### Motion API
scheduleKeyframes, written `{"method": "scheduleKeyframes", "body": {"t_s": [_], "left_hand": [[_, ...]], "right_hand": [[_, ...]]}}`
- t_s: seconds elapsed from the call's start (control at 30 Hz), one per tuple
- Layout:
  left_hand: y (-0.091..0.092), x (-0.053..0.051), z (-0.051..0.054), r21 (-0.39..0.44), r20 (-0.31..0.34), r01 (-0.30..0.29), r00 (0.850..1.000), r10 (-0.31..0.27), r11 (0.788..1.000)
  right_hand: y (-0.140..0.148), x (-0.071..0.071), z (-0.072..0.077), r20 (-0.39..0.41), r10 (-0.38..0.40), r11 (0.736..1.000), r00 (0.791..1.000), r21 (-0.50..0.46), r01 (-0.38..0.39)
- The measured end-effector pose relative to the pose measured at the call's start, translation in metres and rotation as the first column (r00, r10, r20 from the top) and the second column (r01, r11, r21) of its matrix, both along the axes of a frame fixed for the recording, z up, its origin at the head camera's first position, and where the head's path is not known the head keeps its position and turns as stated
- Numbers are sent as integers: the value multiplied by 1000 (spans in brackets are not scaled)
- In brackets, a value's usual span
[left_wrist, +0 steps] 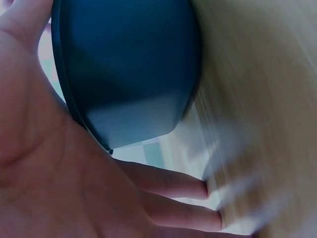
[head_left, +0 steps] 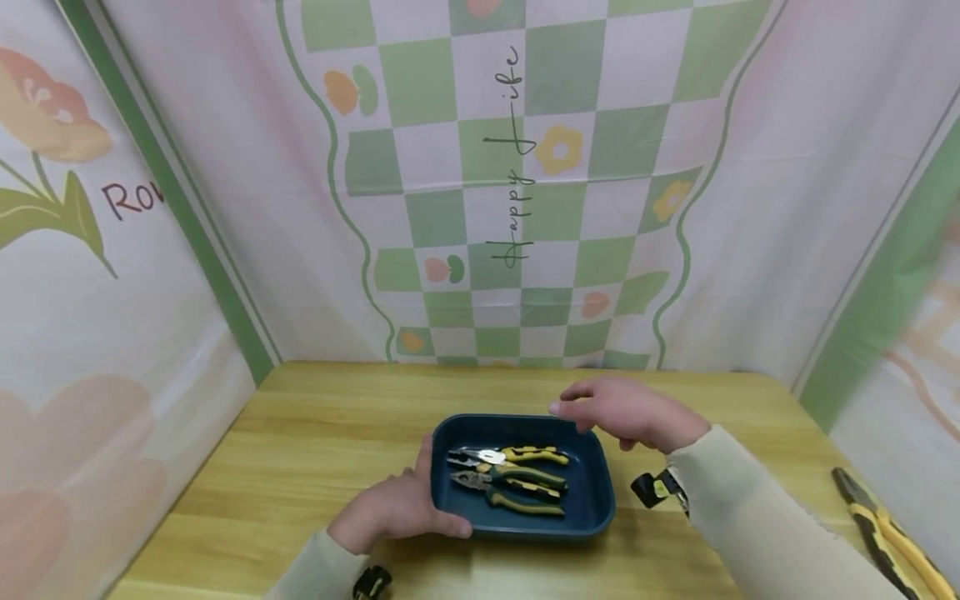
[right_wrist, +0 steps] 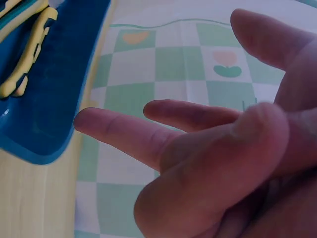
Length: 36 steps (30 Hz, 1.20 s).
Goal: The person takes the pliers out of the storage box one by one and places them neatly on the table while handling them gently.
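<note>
A dark blue rectangular tray point(head_left: 592, 504) stands on the wooden table with pliers lying in it. On top are pliers with green-and-yellow handles point(head_left: 472, 479); behind and partly under them lie pliers with yellow-and-black handles point(head_left: 534, 454). My left hand point(head_left: 397, 505) spans the tray's left end, thumb by the front rim. In the left wrist view its palm is against the tray wall point(left_wrist: 129, 59) and its fingers point(left_wrist: 168, 183) stretch out straight. My right hand point(head_left: 626, 410) hovers over the back right corner, holding nothing, its fingers point(right_wrist: 124, 134) loosely extended beside the tray rim.
Another pair of yellow-and-black pliers point(head_left: 873, 521) lies at the far right of the table point(head_left: 315, 433). A patterned cloth point(head_left: 487, 183) hangs behind the table, with more cloth on both sides.
</note>
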<state>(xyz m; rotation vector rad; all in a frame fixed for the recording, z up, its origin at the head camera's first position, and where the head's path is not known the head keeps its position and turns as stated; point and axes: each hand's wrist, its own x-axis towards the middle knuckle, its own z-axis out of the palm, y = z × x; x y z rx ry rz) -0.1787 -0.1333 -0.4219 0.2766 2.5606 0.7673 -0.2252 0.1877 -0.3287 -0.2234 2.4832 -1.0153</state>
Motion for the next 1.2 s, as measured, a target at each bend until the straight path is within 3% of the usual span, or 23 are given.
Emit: {"method": "scheduleKeyframes", "body": {"t_s": [0.27,0.67,0.8,1.03,1.2], "left_hand": [[1,0,1,8,2,-12,1000,12,1000],[3,1,0,18,8,-31,1000,30,999],[3,0,-1,25,12,-36,999,35,999],[1,-1,-2,38,19,-38,999,37,999],[1,-3,-2,20,22,-41,999,41,999]], "right_hand": [[-16,-3,-11,24,50,993,998,102,-52],[-40,-10,-24,30,153,951,988,266,-156],[-49,-9,-32,36,215,913,976,349,-214],[-68,-6,-39,5,347,799,938,523,-298],[-78,-2,-43,27,398,737,917,585,-337]]}}
